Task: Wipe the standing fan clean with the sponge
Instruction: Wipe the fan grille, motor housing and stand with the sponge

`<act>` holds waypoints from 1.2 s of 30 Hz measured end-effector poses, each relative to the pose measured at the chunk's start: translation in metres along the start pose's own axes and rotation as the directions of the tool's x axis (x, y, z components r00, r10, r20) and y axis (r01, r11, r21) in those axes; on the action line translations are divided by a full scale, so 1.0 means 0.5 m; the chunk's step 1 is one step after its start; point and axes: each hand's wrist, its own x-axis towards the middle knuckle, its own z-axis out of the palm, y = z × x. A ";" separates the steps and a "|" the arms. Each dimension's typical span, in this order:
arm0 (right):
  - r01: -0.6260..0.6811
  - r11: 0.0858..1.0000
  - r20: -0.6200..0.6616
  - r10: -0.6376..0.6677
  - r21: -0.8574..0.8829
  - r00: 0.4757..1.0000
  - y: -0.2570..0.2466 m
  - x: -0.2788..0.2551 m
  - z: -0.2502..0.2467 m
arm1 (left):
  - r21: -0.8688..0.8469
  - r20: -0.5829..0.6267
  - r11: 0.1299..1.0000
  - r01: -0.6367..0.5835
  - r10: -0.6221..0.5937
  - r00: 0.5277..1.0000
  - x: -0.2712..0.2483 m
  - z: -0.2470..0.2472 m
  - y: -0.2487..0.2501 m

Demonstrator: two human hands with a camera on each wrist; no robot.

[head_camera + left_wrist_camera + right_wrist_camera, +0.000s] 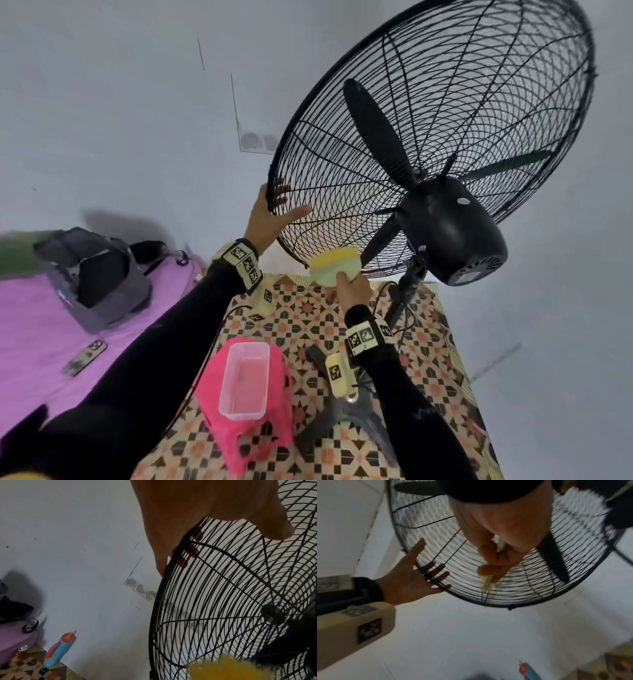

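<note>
A black standing fan's wire cage point(445, 102) is tilted over its motor housing point(452, 233). My left hand point(291, 202) grips the cage's lower left rim, fingers on the far side of the grille and thumb on the near side; the left wrist view shows the fingers point(188, 553) through the wires. My right hand point(352, 287) holds a yellow and green sponge point(334, 267) against the bottom of the cage. In the right wrist view the sponge point(487, 584) is edge-on between the fingers of the right hand point(496, 561), touching the grille point(530, 574). The sponge point(228, 669) is a yellow blur in the left wrist view.
Below the hands a clear plastic tub point(245, 383) sits on a pink stool point(246, 431) on a patterned mat point(308, 318). The fan's pole point(407, 284) and base point(342, 421) stand on it. At left lie a purple sheet point(34, 325), grey bag point(92, 274) and phone point(84, 358).
</note>
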 end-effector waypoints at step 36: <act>0.482 0.861 -0.171 -0.506 -0.164 0.846 -0.094 -0.003 -0.003 | 0.034 0.041 0.999 -0.026 0.025 0.999 -0.005 -0.008 -0.014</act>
